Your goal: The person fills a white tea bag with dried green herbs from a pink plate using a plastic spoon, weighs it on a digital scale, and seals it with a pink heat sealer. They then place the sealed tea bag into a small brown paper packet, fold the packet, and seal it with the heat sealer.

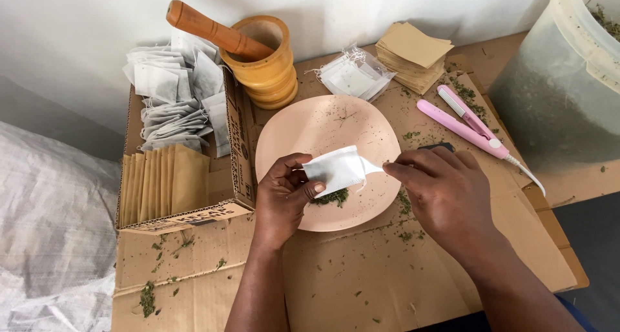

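My left hand (284, 193) pinches a small white filter-paper bag (336, 169) by its left side, just above a pink plate (323, 128). My right hand (442, 190) grips the bag's right corner with thumb and forefinger. A little pile of green dried herb (332, 197) lies on the plate under the bag, partly hidden by my left fingers.
A cardboard box (239, 145) at left holds white bags and brown envelopes. Behind the plate stand a wooden mortar (268, 64) with pestle, a packet of white bags (354, 75) and a brown envelope stack (413, 54). A pink heat sealer (465, 122) lies right; a plastic bucket (555, 80) stands far right.
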